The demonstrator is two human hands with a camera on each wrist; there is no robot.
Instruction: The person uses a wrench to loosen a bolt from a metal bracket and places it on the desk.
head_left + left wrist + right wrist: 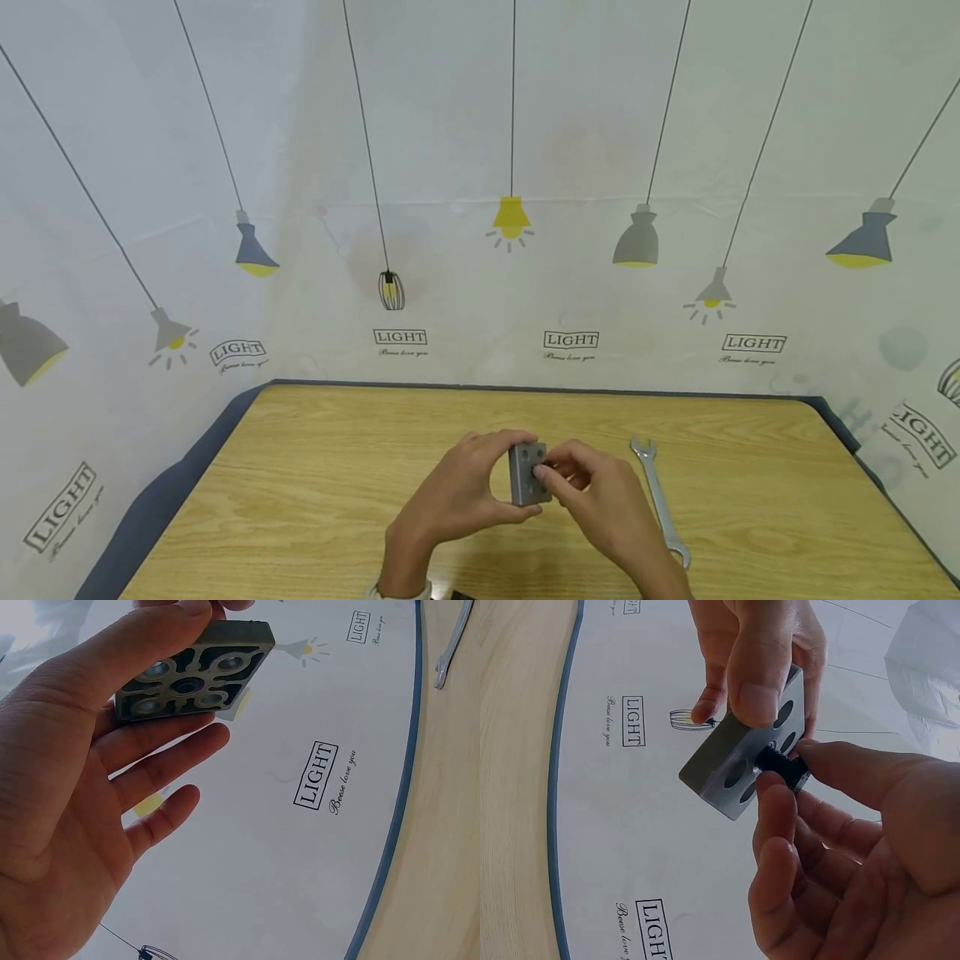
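A grey metal block (pixel 519 479) with several round holes is held upright above the table by my left hand (pixel 461 487), thumb on one edge and fingers on the opposite one. Its ribbed back face shows in the left wrist view, with recesses around the holes. My right hand (pixel 600 496) pinches a black bolt (pixel 784 766) between thumb and fingertips. In the right wrist view the bolt's threaded end sits at the block's middle hole; how deep it goes in cannot be seen.
An open-ended wrench (pixel 660 500) lies on the wooden table (pixel 315 492), to the right of my right hand. A small dark object (pixel 462 595) shows at the bottom edge of the head view. White sheeting printed with lamps (pixel 480 333) surrounds the table.
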